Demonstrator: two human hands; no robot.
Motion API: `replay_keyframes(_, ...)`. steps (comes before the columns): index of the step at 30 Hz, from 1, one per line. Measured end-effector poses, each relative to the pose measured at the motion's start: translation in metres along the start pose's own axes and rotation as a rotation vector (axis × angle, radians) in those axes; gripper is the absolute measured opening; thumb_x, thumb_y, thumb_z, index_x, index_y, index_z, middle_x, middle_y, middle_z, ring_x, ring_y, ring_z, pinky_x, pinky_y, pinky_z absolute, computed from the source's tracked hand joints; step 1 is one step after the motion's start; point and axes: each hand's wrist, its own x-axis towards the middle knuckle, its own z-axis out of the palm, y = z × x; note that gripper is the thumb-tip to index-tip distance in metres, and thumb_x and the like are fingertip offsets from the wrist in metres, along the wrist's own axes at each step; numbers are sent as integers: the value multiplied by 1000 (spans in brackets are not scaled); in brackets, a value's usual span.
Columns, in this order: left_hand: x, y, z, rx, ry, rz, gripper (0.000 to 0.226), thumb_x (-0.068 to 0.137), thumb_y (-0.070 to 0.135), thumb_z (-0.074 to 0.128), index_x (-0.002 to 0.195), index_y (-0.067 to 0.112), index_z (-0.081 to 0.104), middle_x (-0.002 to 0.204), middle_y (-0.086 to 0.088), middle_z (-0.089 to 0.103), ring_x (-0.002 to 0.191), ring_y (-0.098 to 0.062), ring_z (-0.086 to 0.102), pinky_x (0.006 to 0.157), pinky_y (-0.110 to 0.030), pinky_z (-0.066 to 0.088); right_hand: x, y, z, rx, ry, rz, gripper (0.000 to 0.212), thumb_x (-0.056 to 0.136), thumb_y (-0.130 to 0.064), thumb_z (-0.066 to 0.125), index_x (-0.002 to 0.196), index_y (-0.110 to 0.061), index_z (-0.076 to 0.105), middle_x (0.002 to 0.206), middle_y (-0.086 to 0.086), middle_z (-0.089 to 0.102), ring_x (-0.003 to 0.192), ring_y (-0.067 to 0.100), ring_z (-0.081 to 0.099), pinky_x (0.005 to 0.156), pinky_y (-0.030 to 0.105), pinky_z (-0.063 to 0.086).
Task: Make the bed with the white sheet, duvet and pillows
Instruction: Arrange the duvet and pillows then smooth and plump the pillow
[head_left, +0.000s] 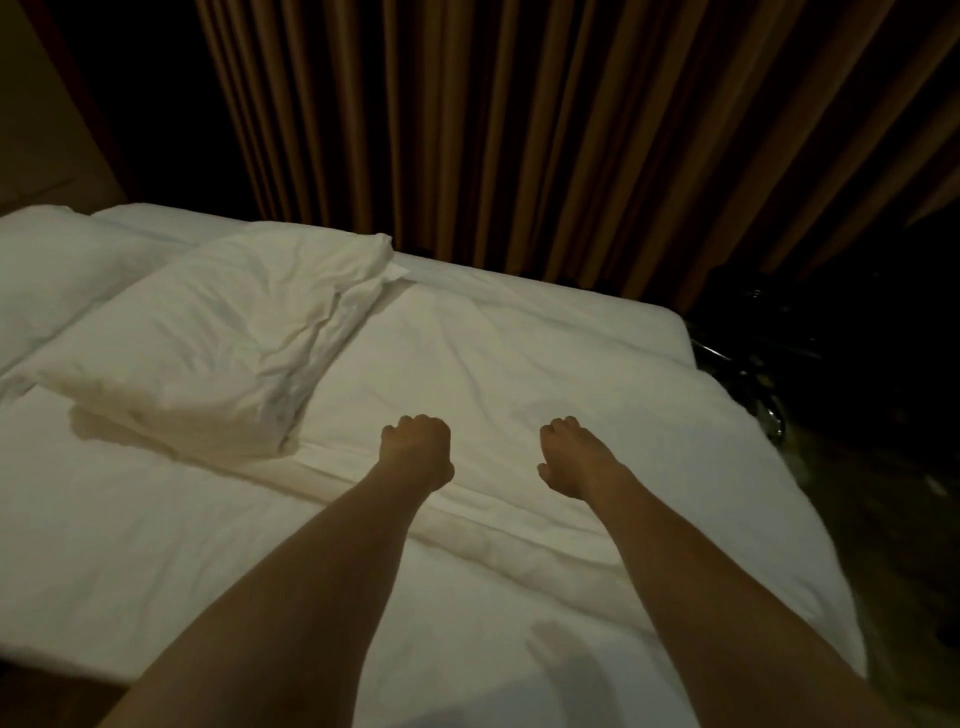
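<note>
A white duvet (519, 364) covers the bed, creased, with a fold ridge running across under my forearms. A rumpled white pillow (208, 343) sits on it at left of centre, its near edge casting a shadow on the duvet. A second white pillow (57, 270) lies at the far left, near the head of the bed. My left hand (415, 449) is stretched out over the duvet, right of the rumpled pillow, fingers curled into a fist and holding nothing. My right hand (574, 457) hovers beside it, fingers curled under, also holding nothing.
Brown pleated curtains (519, 130) hang behind the far side of the bed. A dark object (779, 343) stands in shadow past the bed's right corner, above dim floor (883, 519). A brown wall panel (47, 130) rises at the far left.
</note>
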Motion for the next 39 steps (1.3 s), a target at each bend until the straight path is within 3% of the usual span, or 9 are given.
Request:
replay_keyframes(7,-55,162,-1,34,28,120,30,93,18,48,121,9,50,122,-7,52,117,-23,48,99,-34,37,-102,132,9,-49,-2,31,39,98,-23,43,129,1,43,130,17,45,124,29,39,100,35,37)
replay_keyframes(15,-51,238,-9,93,56,183,33,91,14,46,124,9,49,124,-8,51,119,-24,46,100,-35,36,-149,189,35,-15,35,53,37,97,-24,44,125,0,45,128,16,46,122,29,40,100,35,36)
replay_keyframes(24,-47,345,45,136,-53,253,34,92,14,49,125,10,47,125,-6,50,120,-22,46,100,-34,36,-184,267,111,30,-6,88,36,97,-24,45,124,-1,45,127,14,47,121,27,41,97,33,37)
replay_keyframes(30,-36,423,116,179,-149,214,35,93,11,44,128,10,44,128,-6,47,122,-21,44,101,-34,35,-194,344,182,48,-70,74,30,95,-10,41,123,-1,48,124,15,49,118,28,44,98,32,36)
replay_keyframes(32,-30,445,139,173,-176,210,35,94,11,44,128,11,44,129,-5,46,122,-21,43,102,-34,35,-196,362,206,50,-118,43,27,89,-10,53,114,0,56,113,16,56,109,28,52,93,30,42)
replay_keyframes(34,-26,462,161,166,-205,202,35,95,12,43,129,12,43,131,-6,45,124,-21,42,102,-34,34,-194,378,231,71,-125,-12,26,63,-13,78,85,-2,68,84,13,64,82,25,64,73,24,51)
replay_keyframes(35,-26,470,171,160,-223,206,36,95,13,42,131,12,42,133,-6,43,125,-22,41,102,-34,34,-193,383,245,92,-154,-29,24,63,-10,78,83,0,68,83,15,65,82,26,64,73,25,51)
replay_keyframes(37,-28,479,187,194,-284,190,41,94,15,46,134,11,41,136,-8,41,127,-24,40,102,-37,34,-193,388,265,110,-291,-57,28,89,-3,49,115,4,56,114,20,56,110,32,53,95,33,42)
replay_keyframes(39,-19,489,198,113,-165,165,50,72,26,75,117,11,59,118,-10,56,108,-26,57,87,-41,48,-185,394,286,132,-246,-51,35,96,-3,33,130,0,44,130,16,47,121,30,43,104,34,33)
